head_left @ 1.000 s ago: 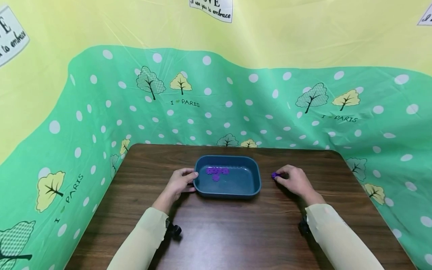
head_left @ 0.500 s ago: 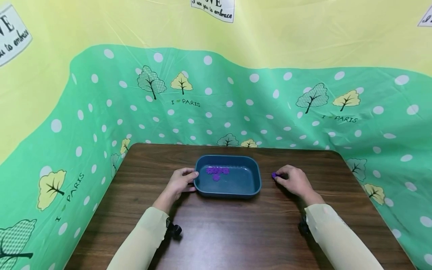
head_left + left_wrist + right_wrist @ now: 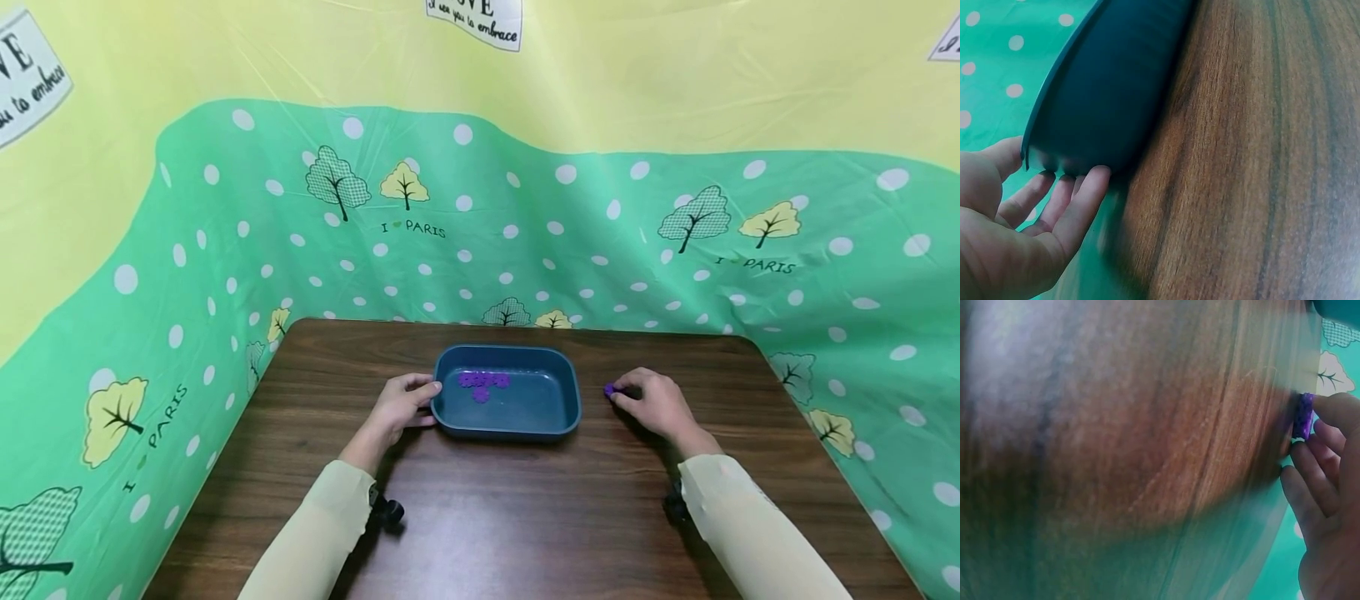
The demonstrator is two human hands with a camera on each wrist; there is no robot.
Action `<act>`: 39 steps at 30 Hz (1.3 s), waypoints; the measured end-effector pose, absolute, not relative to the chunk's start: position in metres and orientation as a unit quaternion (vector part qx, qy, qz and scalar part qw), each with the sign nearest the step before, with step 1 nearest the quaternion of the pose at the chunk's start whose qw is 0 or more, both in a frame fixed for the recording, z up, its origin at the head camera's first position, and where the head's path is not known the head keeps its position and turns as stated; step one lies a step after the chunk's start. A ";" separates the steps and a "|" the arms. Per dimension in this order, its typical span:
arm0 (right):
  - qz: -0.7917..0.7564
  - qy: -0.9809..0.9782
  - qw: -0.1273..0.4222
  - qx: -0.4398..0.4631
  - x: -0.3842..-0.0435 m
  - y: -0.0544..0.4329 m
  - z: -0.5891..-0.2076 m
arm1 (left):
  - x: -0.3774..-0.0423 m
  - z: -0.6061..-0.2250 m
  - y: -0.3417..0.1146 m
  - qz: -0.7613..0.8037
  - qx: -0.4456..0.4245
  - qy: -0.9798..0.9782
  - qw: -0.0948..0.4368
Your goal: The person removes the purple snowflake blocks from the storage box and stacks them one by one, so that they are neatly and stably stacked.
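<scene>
At left, 1 left hand (image 3: 396, 404), grasping 1 blue tray (image 3: 506, 434) by its left end: thumb at the rim, fingertips against the outer wall. Probably light, stiff and smooth; best held by the rim. Inside, toward the left, purple pieces (image 3: 481, 395): about 5, crowded too closely for a sure count. Right of the tray, just at the table (image 3: 480, 508), a purple item (image 3: 608, 390): 1 piece or a stack, impossible to tell. Likely light, firm, slightly slick; best taken by the edges. Farther right, 1 right hand (image 3: 658, 404), pinching that item between thumb and fingers.
</scene>
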State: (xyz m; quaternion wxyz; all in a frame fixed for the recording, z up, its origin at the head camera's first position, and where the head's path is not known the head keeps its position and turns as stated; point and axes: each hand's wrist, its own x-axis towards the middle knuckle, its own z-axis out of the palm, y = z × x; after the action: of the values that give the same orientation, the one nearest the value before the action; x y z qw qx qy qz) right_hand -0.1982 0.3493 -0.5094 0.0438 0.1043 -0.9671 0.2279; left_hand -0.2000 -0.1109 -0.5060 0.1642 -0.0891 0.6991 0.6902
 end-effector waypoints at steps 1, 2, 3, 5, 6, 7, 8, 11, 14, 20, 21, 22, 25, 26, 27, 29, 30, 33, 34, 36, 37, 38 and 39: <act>0.229 -0.967 0.043 0.103 -0.198 0.350 -0.510 | -0.200 -0.506 -0.111 0.690 -0.089 0.699 0.164; 0.231 -0.967 0.042 0.101 -0.198 0.350 -0.511 | -0.200 -0.506 -0.111 0.691 -0.090 0.698 0.165; 0.233 -0.967 0.040 0.098 -0.198 0.351 -0.511 | -0.200 -0.506 -0.110 0.691 -0.090 0.698 0.165; 0.237 -0.966 0.035 0.094 -0.197 0.351 -0.512 | -0.201 -0.507 -0.110 0.691 -0.091 0.697 0.166; 0.239 -0.966 0.034 0.092 -0.197 0.351 -0.512 | -0.201 -0.507 -0.110 0.692 -0.092 0.696 0.166; 0.240 -0.966 0.032 0.091 -0.197 0.352 -0.511 | -0.201 -0.507 -0.110 0.693 -0.093 0.695 0.166; 0.242 -0.966 0.031 0.091 -0.196 0.351 -0.511 | -0.201 -0.507 -0.110 0.693 -0.093 0.695 0.166; 0.246 -0.964 0.030 0.096 -0.196 0.351 -0.509 | -0.201 -0.507 -0.110 0.694 -0.093 0.695 0.165; 0.248 -0.963 0.030 0.098 -0.196 0.351 -0.507 | -0.201 -0.506 -0.110 0.693 -0.093 0.696 0.165; 0.255 -0.961 0.027 0.102 -0.198 0.350 -0.500 | -0.200 -0.504 -0.110 0.692 -0.097 0.696 0.166; 0.256 -0.961 0.027 0.103 -0.198 0.349 -0.498 | -0.199 -0.504 -0.110 0.692 -0.097 0.696 0.166; 0.258 -0.960 0.029 0.105 -0.199 0.349 -0.496 | -0.200 -0.504 -0.110 0.693 -0.098 0.695 0.167; 0.262 -0.958 0.037 0.114 -0.202 0.346 -0.489 | -0.200 -0.505 -0.110 0.692 -0.096 0.696 0.166; 0.263 -0.957 0.042 0.119 -0.203 0.345 -0.487 | -0.200 -0.506 -0.110 0.692 -0.095 0.696 0.165; 0.263 -0.955 0.047 0.125 -0.204 0.344 -0.485 | -0.201 -0.506 -0.110 0.692 -0.094 0.696 0.165; 0.261 -0.954 0.060 0.138 -0.207 0.341 -0.481 | -0.201 -0.507 -0.111 0.692 -0.093 0.696 0.164; 0.260 -0.953 0.065 0.144 -0.208 0.339 -0.478 | -0.201 -0.507 -0.111 0.693 -0.093 0.696 0.165; 0.261 -0.949 0.076 0.161 -0.211 0.332 -0.472 | -0.202 -0.507 -0.111 0.692 -0.095 0.697 0.165; 0.262 -0.948 0.077 0.165 -0.212 0.329 -0.469 | -0.202 -0.507 -0.111 0.691 -0.096 0.697 0.166; 0.269 -0.944 0.078 0.174 -0.213 0.323 -0.463 | -0.201 -0.507 -0.111 0.689 -0.096 0.699 0.166; 0.271 -0.943 0.079 0.178 -0.214 0.320 -0.461 | -0.201 -0.506 -0.110 0.688 -0.098 0.700 0.166; 0.272 -0.941 0.080 0.182 -0.215 0.317 -0.459 | -0.201 -0.506 -0.110 0.688 -0.098 0.700 0.165; 0.275 -0.940 0.081 0.186 -0.215 0.314 -0.457 | -0.201 -0.505 -0.110 0.688 -0.098 0.700 0.165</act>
State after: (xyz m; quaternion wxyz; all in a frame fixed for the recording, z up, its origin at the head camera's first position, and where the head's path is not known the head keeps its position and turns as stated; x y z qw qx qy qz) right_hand -0.2152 0.3138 -0.4566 0.0811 0.1864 -0.9397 0.2749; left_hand -0.2006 -0.1099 -0.5052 0.1655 -0.0984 0.7001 0.6876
